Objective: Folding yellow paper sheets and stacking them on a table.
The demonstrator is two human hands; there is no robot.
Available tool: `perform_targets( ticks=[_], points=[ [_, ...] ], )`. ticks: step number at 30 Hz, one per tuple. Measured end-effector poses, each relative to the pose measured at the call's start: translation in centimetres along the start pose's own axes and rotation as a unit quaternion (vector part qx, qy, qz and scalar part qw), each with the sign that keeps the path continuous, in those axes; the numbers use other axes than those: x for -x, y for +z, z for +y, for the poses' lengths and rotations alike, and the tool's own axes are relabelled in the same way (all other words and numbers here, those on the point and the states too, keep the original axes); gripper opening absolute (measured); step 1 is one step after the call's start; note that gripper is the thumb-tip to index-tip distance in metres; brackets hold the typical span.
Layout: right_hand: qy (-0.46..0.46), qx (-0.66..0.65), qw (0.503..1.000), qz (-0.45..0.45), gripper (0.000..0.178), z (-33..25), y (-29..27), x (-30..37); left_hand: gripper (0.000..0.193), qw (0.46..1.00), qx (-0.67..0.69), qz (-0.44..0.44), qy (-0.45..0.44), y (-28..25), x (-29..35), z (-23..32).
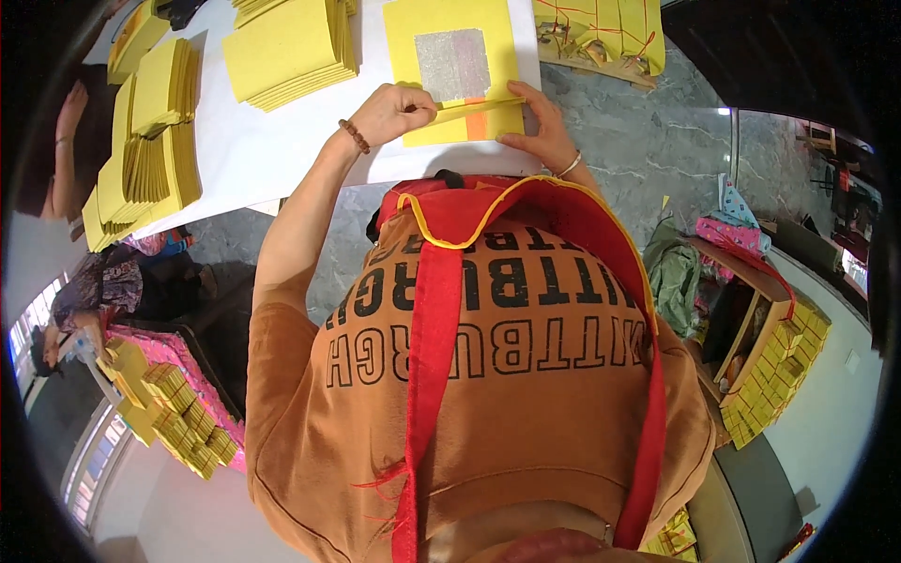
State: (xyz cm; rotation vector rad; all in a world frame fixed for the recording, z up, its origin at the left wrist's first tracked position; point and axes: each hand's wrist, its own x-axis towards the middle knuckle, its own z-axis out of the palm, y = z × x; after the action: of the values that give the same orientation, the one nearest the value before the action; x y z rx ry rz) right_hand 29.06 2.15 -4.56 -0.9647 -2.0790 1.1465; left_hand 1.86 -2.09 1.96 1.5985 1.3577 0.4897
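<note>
A yellow paper sheet (404, 33) with a silver rectangle and an orange strip lies on the white-covered table before me. A narrow raised fold runs across its near part. My left hand (387, 114) has its fingers curled in and grips the left end of this fold; a brown bead bracelet circles that wrist. At the sheet's right edge is my right hand (544, 129), thumb and forefinger spread apart. Its forefinger touches the fold's right end, and the thumb rests nearer to me on the paper.
Stacks of folded yellow paper (286, 56) and more piles (164, 89) cover the table's (225, 169) left side. Red-tied yellow bundles (615, 28) sit on a board beyond its right edge. Another person's arm (66, 141) shows at far left. Yellow packs (774, 366) stand at right.
</note>
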Motion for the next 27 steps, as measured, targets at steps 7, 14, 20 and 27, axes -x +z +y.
perform_targets(
  ticks=[7,14,20,27],
  points=[
    [-0.033,-0.028,0.996,0.077,0.034,0.3,0.7,-1.7,0.022,1.000,0.021,0.017,-0.014,0.1,0.7,0.4],
    [0.033,-0.117,0.986,0.114,0.022,0.1,1.2,-2.0,0.065,0.943,-0.200,0.216,0.154,1.4,2.5,-1.6],
    [-0.040,-0.032,0.995,0.091,0.031,0.8,0.7,-2.1,0.058,0.936,-0.215,0.263,0.094,2.6,1.1,-2.9],
    [-0.115,0.179,0.970,0.114,0.052,-0.6,-0.1,-2.7,0.040,0.881,-0.367,0.279,0.103,2.4,1.0,-2.0]
  ],
)
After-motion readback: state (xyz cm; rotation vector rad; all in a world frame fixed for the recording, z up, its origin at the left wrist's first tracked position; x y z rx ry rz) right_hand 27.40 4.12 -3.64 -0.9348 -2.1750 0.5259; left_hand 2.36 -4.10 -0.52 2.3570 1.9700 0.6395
